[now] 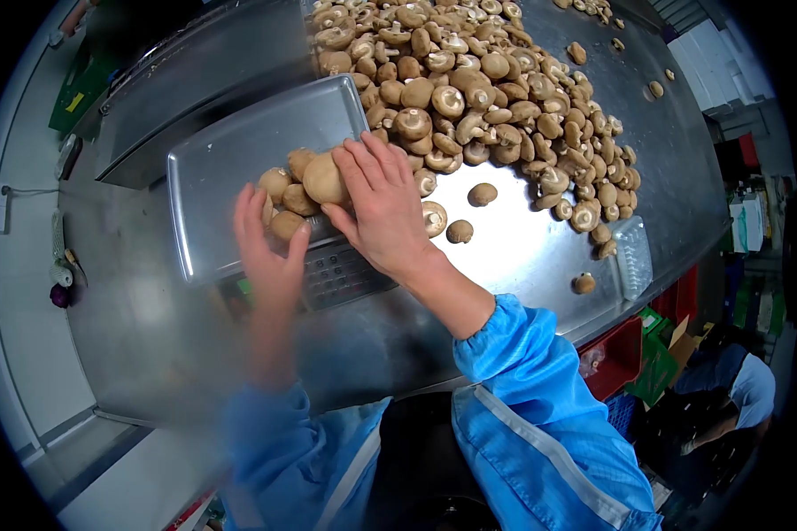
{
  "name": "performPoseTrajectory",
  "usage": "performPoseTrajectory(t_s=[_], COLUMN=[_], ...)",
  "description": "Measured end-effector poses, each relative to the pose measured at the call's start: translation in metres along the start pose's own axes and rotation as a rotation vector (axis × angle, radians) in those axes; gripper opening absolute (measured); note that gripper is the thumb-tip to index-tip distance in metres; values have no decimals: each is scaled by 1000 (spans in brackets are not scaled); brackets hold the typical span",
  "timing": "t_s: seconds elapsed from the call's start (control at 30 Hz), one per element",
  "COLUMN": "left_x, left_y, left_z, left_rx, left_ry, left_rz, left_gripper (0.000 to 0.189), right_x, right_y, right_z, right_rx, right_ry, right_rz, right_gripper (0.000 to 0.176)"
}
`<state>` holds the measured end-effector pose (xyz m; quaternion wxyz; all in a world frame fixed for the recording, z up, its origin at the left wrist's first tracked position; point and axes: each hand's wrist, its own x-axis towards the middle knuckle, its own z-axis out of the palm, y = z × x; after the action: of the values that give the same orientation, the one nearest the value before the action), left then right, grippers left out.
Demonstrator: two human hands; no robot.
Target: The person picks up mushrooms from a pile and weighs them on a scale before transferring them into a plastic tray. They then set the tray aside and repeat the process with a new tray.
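Observation:
A small heap of brown mushrooms (303, 181) lies on the steel pan (239, 150) of a weighing scale. My right hand (383, 208) rests flat against the heap's right side, fingers spread over the top mushrooms. My left hand (270, 243) cups the heap from the near side, fingertips touching the lowest mushrooms; it is blurred. Both arms wear blue sleeves. The scale's keypad (338, 274) shows under my wrists.
A large pile of loose mushrooms (478, 80) covers the steel table (522, 248) beyond and right of the scale. A clear plastic tray (633, 257) sits near the table's right edge. Red and green crates (624, 354) stand below it. Another person (739, 380) is at lower right.

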<state>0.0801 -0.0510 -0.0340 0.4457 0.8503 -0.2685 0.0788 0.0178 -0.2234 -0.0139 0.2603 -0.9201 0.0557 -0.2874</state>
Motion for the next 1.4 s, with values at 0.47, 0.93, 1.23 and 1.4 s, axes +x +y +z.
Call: performPoseTrajectory(t_s=[0.47, 0.93, 1.23, 1.4], left_x=[-1, 17, 26, 21], left_y=[6, 23, 24, 23], left_z=[8, 13, 14, 6], left_rx=[44, 649, 638, 515], left_ry=[45, -53, -125, -208], left_rz=[24, 123, 162, 182], left_gripper=[58, 56, 53, 54], right_x=[-9, -11, -19, -13], right_y=[10, 21, 24, 18], right_z=[8, 7, 7, -2], right_rx=[94, 451, 502, 478], right_ry=[2, 118, 123, 88], right_rz=[30, 267, 318, 255], right_gripper=[65, 65, 65, 64])
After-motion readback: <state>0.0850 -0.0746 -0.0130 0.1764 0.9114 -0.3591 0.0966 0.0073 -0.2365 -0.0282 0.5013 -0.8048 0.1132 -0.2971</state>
